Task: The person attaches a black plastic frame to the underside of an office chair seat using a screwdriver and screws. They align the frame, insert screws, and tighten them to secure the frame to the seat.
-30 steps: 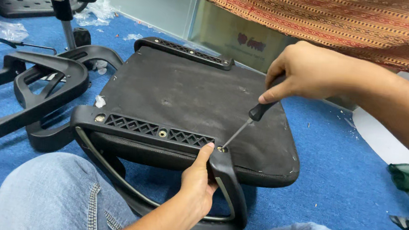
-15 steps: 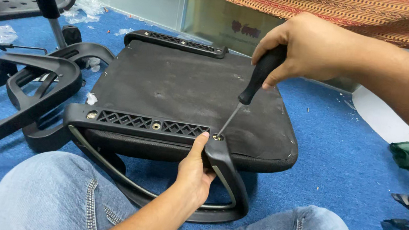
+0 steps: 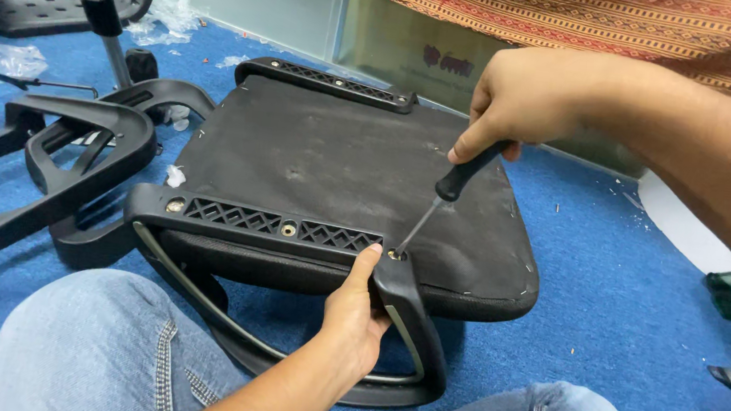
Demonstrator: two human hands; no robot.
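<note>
Screwdriver [image 3: 446, 200] tip on a screw [image 3: 395, 255] in the armrest bracket [image 3: 270, 221], handle wrapped tight in the right hand [image 3: 528, 96], left hand [image 3: 353, 316] gripping the armrest [image 3: 412, 326] just below, upturned chair seat [image 3: 341, 176] on blue carpet [image 3: 625, 293], chair base [image 3: 57, 158] off beyond the left fingers.

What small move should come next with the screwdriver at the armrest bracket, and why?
Probably turn the screwdriver in place: its tip already sits in the screw on the armrest bracket, the right hand grips the handle, and the left hand steadies the bracket.
</note>
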